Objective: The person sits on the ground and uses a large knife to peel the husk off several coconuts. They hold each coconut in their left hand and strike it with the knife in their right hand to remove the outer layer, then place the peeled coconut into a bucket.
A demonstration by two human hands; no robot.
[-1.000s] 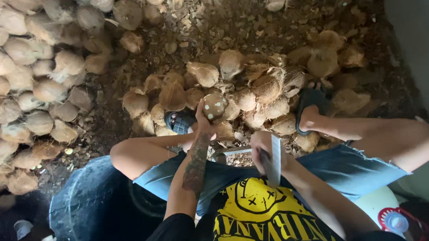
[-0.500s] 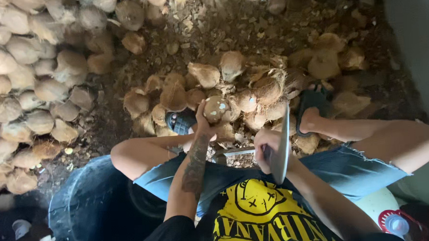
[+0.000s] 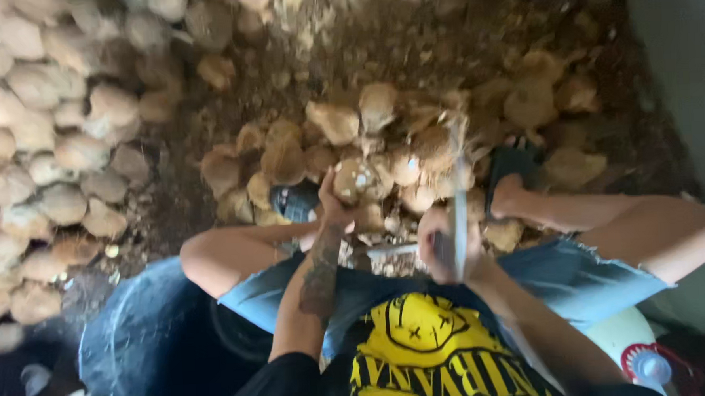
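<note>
The left hand (image 3: 333, 211) has its grip clamped on a coconut (image 3: 357, 179); the right hand (image 3: 448, 249) grips a blurred knife (image 3: 459, 209). A dark tub (image 3: 149, 341) sits beside the left knee, its contents unclear.

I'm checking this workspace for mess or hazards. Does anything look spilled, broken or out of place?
Husk scraps and fibre litter the ground around the coconuts. The left hand holds a coconut with its husk partly cut away, close to the blurred raised blade in the right hand.
</note>
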